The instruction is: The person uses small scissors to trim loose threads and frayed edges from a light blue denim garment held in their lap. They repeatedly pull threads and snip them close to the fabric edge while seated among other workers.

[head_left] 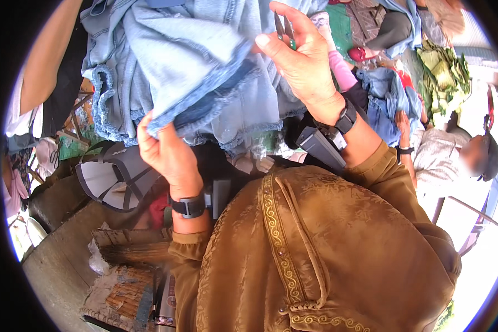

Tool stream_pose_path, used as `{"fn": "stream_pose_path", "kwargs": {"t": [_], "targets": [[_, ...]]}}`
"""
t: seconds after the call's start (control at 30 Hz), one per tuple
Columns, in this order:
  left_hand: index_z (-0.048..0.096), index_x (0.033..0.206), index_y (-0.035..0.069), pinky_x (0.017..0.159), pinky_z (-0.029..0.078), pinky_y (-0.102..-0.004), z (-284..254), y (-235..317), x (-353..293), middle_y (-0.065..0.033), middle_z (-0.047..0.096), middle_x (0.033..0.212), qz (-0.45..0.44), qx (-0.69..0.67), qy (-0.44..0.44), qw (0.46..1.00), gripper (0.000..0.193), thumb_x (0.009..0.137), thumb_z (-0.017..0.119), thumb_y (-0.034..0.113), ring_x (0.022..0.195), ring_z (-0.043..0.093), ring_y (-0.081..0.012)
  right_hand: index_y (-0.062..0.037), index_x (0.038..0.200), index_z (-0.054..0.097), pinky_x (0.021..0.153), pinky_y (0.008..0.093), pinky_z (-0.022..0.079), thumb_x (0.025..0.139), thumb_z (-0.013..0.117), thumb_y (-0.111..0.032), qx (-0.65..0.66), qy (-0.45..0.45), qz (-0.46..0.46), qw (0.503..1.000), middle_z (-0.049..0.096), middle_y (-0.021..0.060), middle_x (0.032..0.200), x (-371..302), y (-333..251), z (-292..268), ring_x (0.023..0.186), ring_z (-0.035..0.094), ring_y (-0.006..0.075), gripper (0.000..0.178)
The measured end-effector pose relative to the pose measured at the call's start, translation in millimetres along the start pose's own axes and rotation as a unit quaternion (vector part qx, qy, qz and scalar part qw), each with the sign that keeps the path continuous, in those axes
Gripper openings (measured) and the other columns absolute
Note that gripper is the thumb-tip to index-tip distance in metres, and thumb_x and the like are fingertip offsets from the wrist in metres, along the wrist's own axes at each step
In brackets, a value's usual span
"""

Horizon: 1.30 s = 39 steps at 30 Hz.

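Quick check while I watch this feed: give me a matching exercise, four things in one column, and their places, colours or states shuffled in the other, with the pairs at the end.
Things:
1. Snips
2. Denim cloth
3. Shirt
4. Red shoe

Descriptions:
A. Brown, with gold-coloured trim
B. On another person's foot, near the top of the picture
C. In the right grip
D. Light blue, its frayed edge pinched in the left grip

Pairs: 1-C, 2-D, 3-A, 4-B
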<state>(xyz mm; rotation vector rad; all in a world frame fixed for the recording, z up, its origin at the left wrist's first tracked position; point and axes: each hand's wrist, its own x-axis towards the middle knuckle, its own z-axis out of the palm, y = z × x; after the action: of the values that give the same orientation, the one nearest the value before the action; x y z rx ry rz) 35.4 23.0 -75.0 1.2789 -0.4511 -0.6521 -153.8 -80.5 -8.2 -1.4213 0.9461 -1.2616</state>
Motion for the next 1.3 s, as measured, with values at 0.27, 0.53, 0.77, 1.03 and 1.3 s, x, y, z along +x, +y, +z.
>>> {"fn": "stream_pose_path", "kwargs": {"t": [0.27,0.53,0.77,1.03,1.3], "targets": [[0.051,0.092,0.002,0.061,0.045,-0.0282,-67,-7,28,-0.0043,0.052,0.076,-0.204,-0.220,0.052,0.952,0.013,0.092,0.047,0.015,0.067,0.050,-0.0144,-0.0102,0.127,0.044,0.072,0.0332,0.051,0.060,0.082,-0.028,-0.424,-0.081,-0.015,0.902,0.058,0.0117,0.101,-116,67,-61,0.080,0.062,0.0261,0.079],[0.050,0.090,0.005,0.061,0.043,-0.0223,-39,28,-29,-0.0035,0.051,0.073,0.003,0.056,-0.011,0.998,0.003,0.091,0.053,0.006,0.063,0.048,-0.0101,-0.0085,0.105,0.053,0.065,0.0397,0.049,0.073,0.064,-0.012,-0.349,-0.004,-0.047,0.936,0.061,0.0138,0.093,-120,101,-51,0.075,0.061,0.0334,0.034],[0.055,0.115,-0.001,0.067,0.049,-0.0269,6,14,-111,-0.0071,0.062,0.086,-0.465,-0.099,-0.388,0.790,0.049,0.092,0.051,0.042,0.073,0.057,-0.0152,-0.0026,0.092,0.056,0.062,0.0333,0.048,0.070,0.064,-0.006,-0.197,0.050,-0.080,0.976,0.061,0.0142,0.083,-111,34,-58,0.070,0.061,0.0282,0.023],[0.057,0.097,0.000,0.074,0.051,-0.0304,46,10,-120,-0.0121,0.062,0.089,-0.388,-0.281,-0.229,0.847,0.019,0.093,0.056,0.019,0.083,0.059,-0.0209,-0.0020,0.091,0.061,0.065,0.0306,0.047,0.071,0.068,-0.005,-0.225,-0.029,-0.175,0.958,0.060,0.0098,0.082,-120,-6,-81,0.074,0.058,0.0220,0.022],[0.060,0.103,0.003,0.079,0.051,-0.0318,41,22,-125,-0.0087,0.063,0.100,-0.311,-0.217,-0.264,0.887,0.016,0.092,0.056,0.013,0.089,0.060,-0.0175,-0.0021,0.084,0.062,0.061,0.0350,0.047,0.067,0.067,-0.009,-0.188,-0.094,-0.175,0.962,0.059,0.0117,0.078,-119,-22,-59,0.072,0.059,0.0285,0.019]]}}
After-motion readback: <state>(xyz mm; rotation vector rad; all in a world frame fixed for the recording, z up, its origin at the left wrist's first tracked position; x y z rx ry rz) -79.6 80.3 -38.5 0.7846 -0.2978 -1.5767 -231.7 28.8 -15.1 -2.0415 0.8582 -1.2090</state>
